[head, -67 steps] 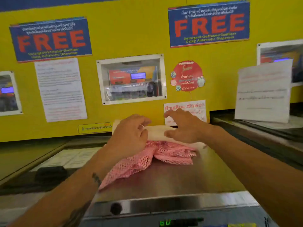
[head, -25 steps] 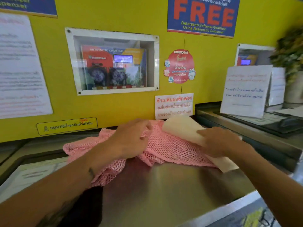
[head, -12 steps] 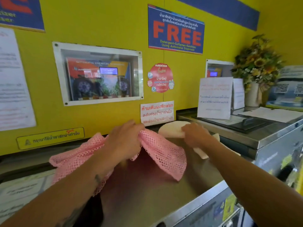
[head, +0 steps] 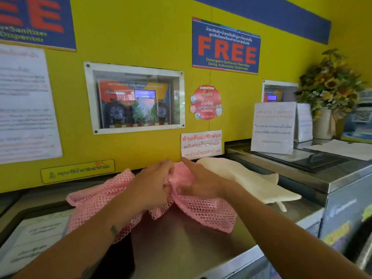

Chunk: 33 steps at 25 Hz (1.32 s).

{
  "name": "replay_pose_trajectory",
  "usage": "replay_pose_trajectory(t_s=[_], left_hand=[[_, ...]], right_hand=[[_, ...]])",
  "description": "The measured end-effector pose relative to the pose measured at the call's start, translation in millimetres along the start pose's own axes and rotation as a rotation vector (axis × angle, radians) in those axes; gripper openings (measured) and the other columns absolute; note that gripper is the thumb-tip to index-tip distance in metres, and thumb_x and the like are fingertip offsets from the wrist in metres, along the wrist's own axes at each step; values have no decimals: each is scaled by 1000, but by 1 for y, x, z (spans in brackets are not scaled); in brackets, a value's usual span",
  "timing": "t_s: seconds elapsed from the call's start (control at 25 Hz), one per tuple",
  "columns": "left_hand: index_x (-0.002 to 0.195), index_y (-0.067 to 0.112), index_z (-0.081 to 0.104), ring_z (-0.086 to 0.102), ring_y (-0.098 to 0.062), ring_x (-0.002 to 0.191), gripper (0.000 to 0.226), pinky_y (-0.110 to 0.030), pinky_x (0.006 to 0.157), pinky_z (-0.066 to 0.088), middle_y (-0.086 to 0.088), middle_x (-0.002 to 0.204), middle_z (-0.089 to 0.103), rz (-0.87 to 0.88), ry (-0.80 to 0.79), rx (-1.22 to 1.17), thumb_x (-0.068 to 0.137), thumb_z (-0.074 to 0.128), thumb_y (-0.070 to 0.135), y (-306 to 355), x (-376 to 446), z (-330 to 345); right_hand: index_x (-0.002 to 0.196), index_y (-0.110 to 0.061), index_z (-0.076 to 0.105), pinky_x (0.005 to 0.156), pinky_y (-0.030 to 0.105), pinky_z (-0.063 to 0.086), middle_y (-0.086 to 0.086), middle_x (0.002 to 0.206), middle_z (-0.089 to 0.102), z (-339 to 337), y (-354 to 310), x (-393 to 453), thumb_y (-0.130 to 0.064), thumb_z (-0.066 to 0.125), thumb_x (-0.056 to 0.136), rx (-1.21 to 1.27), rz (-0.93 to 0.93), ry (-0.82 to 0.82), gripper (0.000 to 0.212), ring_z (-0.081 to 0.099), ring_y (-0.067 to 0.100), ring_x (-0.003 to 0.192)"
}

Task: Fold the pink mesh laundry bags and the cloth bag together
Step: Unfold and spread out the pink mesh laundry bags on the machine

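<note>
Nearest, a bare steel machine top (head: 181,244) is seen, with a black patch at its near left edge. Two forearms are extended over it from the near edge. Mid-distance, the pink mesh laundry bags (head: 203,210) are bunched on the steel, spread left toward a neighbouring lid and right to a loose corner hanging near the centre. The left hand (head: 153,188) is closed on a gathered fold of the mesh, fingers curled into it. The right hand (head: 203,184) is laid on the mesh just right of the left hand, fingers extended and blurred; whether mesh is pinched by it cannot be told. Just beyond and right, the cloth bag (head: 247,182), cream, is lain flat, its left edge touching the pink mesh, its right end reaching the edge of the next machine (head: 314,178). Farther back, a yellow wall (head: 141,37) is seen with a FREE sign (head: 225,47), a framed dispenser window (head: 134,97), and flowers (head: 330,81) at far right.
</note>
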<state>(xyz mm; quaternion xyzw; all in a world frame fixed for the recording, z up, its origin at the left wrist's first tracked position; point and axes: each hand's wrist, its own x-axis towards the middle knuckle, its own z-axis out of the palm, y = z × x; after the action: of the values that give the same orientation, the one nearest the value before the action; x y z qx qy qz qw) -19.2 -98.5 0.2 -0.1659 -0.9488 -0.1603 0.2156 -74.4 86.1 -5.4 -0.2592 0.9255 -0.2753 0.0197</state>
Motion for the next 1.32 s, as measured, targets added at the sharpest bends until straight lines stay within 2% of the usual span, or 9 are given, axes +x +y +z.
replay_pose_trajectory(t_s=[0.2,0.36,0.52,0.68,0.84,0.96,1.16,1.24,1.32], left_hand=[[137,31,33,28,-34,134,65,-56,107,27,-5,140,33,-209,-112,598,78,60,40,1,-21,-8],[137,26,33,51,-34,115,70,-45,86,48,-9,130,41,-397,-205,318,76,68,25,2,-25,2],[108,20,43,52,-24,96,36,-36,72,41,-2,110,50,-203,234,3,82,68,16,10,12,-8],[123,30,52,49,-17,112,38,-32,90,42,5,127,45,-74,163,-39,86,63,31,21,41,5],[136,42,48,34,-26,139,45,-44,109,36,1,155,25,-122,-252,191,93,49,30,17,35,41],[137,37,48,38,-19,136,45,-37,108,37,2,156,26,-150,-122,152,94,47,24,10,31,49],[124,29,60,56,-17,111,41,-33,87,48,7,127,56,-151,102,200,88,52,10,-1,30,43],[123,26,61,57,-19,108,42,-36,84,50,5,123,58,-144,128,231,86,54,9,-3,24,39],[121,23,63,56,-22,108,44,-38,85,48,2,118,59,-132,151,274,81,55,7,-8,19,34]], right_hand=[[148,-33,32,111,53,34,10,150,41,35,17,24,-38,56,88,-354,-49,120,65,35,35,139],[113,-24,60,90,42,47,9,117,60,10,2,18,-15,52,83,-314,-215,153,32,55,31,112],[122,-20,58,73,40,46,9,105,52,-48,-6,13,-12,52,83,-393,-286,499,40,57,34,98],[120,-18,58,65,38,46,10,110,54,-106,20,3,-13,60,83,-651,-196,726,38,57,34,98],[119,-22,57,83,43,51,7,122,56,-88,98,-16,-26,60,87,-716,120,307,32,57,29,108],[106,-22,57,95,50,46,0,122,57,-91,124,-23,-33,58,83,-564,271,188,25,54,25,105],[149,-29,33,111,53,34,2,154,35,-95,101,-5,-11,50,83,-308,90,222,71,37,29,138],[149,-26,37,116,48,29,1,156,37,-88,91,-1,-16,45,93,-465,191,-83,58,36,27,140],[144,-26,43,113,57,27,5,149,42,-89,74,5,-24,45,91,-697,292,-49,52,39,33,136]])
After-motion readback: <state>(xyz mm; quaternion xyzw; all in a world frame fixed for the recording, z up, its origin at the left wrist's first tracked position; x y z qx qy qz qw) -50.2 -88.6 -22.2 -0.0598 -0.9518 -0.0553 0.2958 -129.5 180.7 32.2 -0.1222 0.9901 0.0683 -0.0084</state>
